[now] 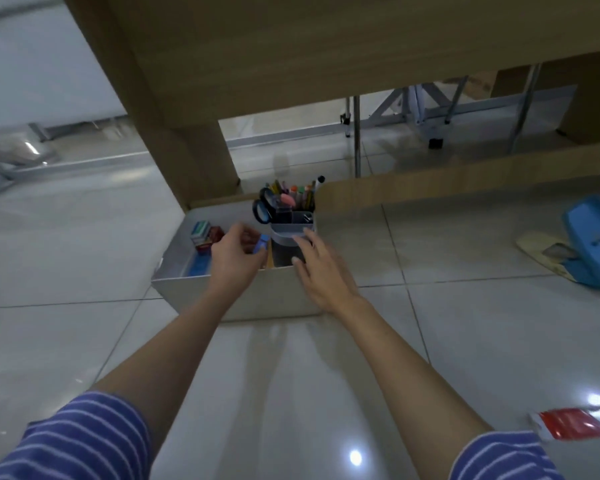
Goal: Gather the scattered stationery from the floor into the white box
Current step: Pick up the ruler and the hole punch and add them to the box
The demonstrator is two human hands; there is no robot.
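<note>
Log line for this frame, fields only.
left hand: holds small blue item over white box | right hand: open | blue hole punch: on floor

dim, soft blur, floor (326, 393) glare, warped edges

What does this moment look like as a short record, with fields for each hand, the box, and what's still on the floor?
left hand: over the white box, gripping a small blue item
right hand: open, fingers spread over the box's near right corner
in box: pen holder full of pens and scissors, small colourful boxes at the left
on floor: blue hole punch at the right, red-and-white packet near the right
</note>
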